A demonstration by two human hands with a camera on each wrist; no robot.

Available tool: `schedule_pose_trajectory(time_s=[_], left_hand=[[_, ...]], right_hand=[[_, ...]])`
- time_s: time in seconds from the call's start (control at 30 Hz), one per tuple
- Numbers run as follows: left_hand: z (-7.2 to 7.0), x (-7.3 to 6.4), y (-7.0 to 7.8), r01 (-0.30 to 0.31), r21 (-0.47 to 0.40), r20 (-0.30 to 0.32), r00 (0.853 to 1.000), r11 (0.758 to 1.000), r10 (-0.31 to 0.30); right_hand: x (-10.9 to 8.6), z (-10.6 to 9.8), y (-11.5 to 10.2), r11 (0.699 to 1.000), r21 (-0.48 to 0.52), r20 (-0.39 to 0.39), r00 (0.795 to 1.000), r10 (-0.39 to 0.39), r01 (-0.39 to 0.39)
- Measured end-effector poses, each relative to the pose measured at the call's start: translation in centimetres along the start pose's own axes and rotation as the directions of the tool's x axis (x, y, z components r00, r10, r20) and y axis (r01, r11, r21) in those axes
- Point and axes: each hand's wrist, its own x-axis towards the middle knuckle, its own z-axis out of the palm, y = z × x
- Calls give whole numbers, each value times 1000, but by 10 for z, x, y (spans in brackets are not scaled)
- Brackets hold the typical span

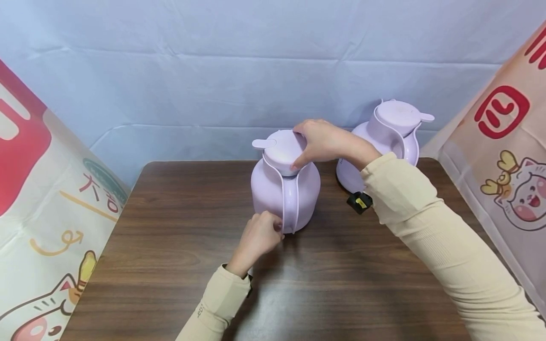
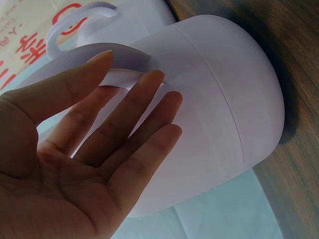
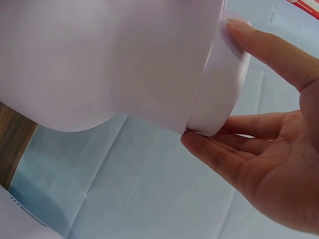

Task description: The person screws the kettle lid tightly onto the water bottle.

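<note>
A pale lilac thermos jug [image 1: 264, 189] stands upright near the middle of the table, its handle [image 1: 290, 203] facing the near side. Its round lid [image 1: 283, 147] has a small tab pointing left. From the right, my right hand [image 1: 322, 142] grips this lid, thumb on the near side and fingers round the far side; the right wrist view shows the fingertips at the seam under the lid [image 3: 219, 94]. My left hand [image 1: 260, 234] pinches the lower handle between thumb and index finger, while the other fingers [image 2: 149, 117] stay loosely bent beside the jug's body [image 2: 214, 99].
A second lilac jug [image 1: 396, 116] stands at the back right, partly behind my right forearm. Pale blue cloth [image 1: 192, 94] hangs behind the brown wooden table [image 1: 183, 208]. Printed cloths flank both sides, one at the left [image 1: 51, 189] and one at the right [image 1: 503, 166].
</note>
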Motion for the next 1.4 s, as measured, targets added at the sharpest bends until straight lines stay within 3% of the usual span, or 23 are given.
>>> schedule_pose_trajectory(time_s=[0.3,0.57,1.1,1.4], left_hand=[[0,1,-1,-1,13,-2,1000,1000,1],[0,1,-1,-2,16,-1,1000,1000,2],[0,1,-1,13,8,13,1000,1000,-13],[0,1,0,15,14,11,1000,1000,-16]], right_hand=[[-2,-4,8,998,35,58,997,-48,46],[-2,-2,11,996,45,55,995,-85,82],[-5,-5,8,999,31,22,999,-36,35],[-9,-3,5,999,-29,-26,999,-30,29]])
